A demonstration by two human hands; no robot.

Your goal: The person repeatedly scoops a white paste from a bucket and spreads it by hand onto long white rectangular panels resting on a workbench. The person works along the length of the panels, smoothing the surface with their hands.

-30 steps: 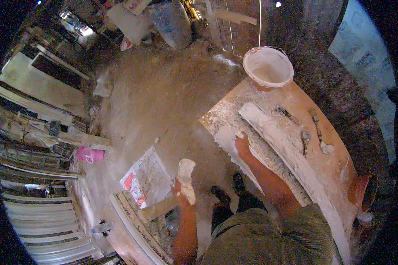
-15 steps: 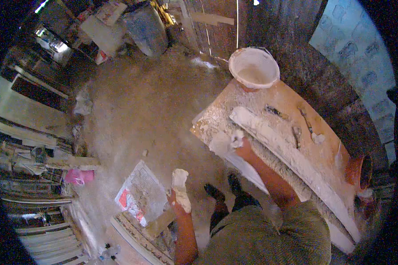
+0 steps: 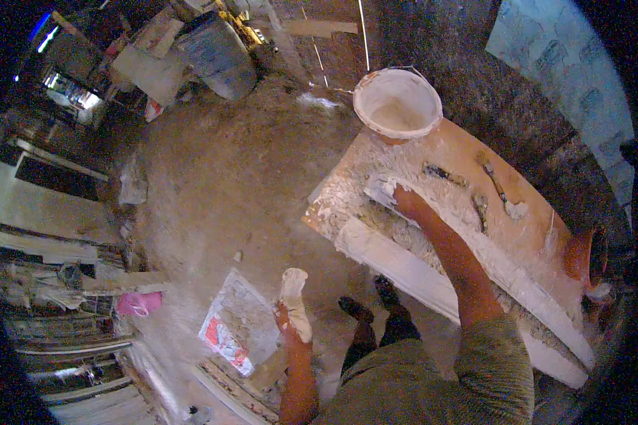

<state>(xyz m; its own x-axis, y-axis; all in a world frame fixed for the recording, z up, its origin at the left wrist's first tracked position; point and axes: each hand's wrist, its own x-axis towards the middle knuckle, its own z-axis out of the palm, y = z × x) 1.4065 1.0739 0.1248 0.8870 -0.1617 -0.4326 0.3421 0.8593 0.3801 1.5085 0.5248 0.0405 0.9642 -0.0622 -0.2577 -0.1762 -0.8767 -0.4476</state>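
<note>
My left hand point(image 3: 285, 316), low at the centre, is closed around a pale, elongated plaster-like lump point(image 3: 293, 285). My right arm reaches over the orange-brown table, and my right hand point(image 3: 397, 195) rests at the far end of the back white moulding point(image 3: 468, 230). White material coats its fingers, which look closed; what they hold, if anything, I cannot make out. Nearer to me runs a second white moulding point(image 3: 390, 263), with a rough grey-brown gap between the two.
A white-crusted bucket point(image 3: 397, 106) stands at the table's far corner. Dark-handled tools point(image 3: 443, 173) and a brush-like tool point(image 3: 500, 185) lie on the table point(image 3: 532, 191). An orange container point(image 3: 581, 256) is at the right. A printed sack point(image 3: 237, 322) lies on the floor, bottom left.
My right hand has moved from the end of the near moulding to the end of the back one, away from me. My left hand still holds the pale lump. The view has shifted slightly.
</note>
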